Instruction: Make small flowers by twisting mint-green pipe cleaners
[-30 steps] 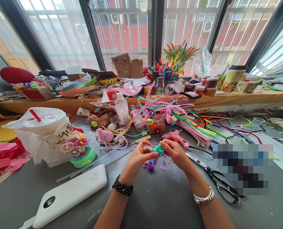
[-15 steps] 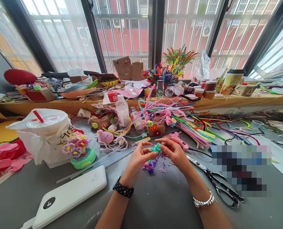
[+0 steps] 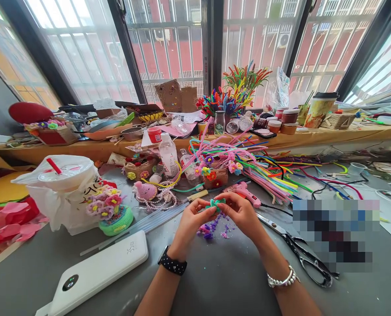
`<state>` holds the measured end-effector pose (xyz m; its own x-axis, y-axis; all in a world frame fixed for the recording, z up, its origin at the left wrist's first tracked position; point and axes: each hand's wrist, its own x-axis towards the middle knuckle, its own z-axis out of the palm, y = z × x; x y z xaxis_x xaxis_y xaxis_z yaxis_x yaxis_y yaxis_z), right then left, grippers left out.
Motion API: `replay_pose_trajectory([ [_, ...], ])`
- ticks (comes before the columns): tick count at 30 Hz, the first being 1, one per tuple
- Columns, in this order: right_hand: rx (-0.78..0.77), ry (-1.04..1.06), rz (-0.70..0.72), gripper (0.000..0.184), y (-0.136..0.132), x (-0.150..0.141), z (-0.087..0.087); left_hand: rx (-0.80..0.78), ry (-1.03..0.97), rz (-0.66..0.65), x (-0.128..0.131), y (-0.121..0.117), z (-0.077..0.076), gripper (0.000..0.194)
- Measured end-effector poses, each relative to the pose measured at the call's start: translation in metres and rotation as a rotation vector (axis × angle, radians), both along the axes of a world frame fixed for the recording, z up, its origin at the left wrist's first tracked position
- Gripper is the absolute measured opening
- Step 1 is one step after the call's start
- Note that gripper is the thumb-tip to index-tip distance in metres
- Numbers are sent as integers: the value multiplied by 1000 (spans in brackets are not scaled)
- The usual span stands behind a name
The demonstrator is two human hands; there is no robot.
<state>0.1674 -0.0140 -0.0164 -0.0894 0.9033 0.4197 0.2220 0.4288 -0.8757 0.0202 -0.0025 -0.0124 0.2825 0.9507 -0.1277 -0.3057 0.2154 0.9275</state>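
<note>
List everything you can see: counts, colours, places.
Windows: several, dark-framed, back
Ledge: one, tan, below windows, crowded beyond counting
Table: one, grey, foreground
Pipe cleaners: many, multicoloured, centre to right
Labelled bottles: two, clear, table centre
Bagged cup: one, whitish, left
Flower ornament: one, multicoloured, left
Power bank: one, white, front left
Glue gun: one, pink, centre
Scissors: one, black and silver, right
Fluffy scraps: many, purple and pink, centre
Fuzzy piece: one, green, centre, held
Left hand: one, black watchband, centre
Right hand: one, silver bracelet, centre

single head cam, facing forward and down over the grey table (image 3: 228, 281). left hand (image 3: 189, 221) and right hand (image 3: 244, 216) close, just below centre. wide view runs past the ledge (image 3: 314, 141) to the windows (image 3: 172, 52).
</note>
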Motion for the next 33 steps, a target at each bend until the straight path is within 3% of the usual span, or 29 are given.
replay_pose_trajectory([
  [7, 21, 38, 28, 14, -1, -3, -1, 22, 24, 24, 0, 0, 0, 27],
  [16, -32, 87, 14, 23, -3, 0, 1, 58, 52, 50, -2, 0, 0, 31],
  [23, -16, 63, -4, 16, 0, -1, -1, 54, 130, -38, -5, 1, 4, 31],
  [33, -55, 110, 3, 18, 2, -2, -4, 134, 236, 32, -6, -1, 10, 22],
])
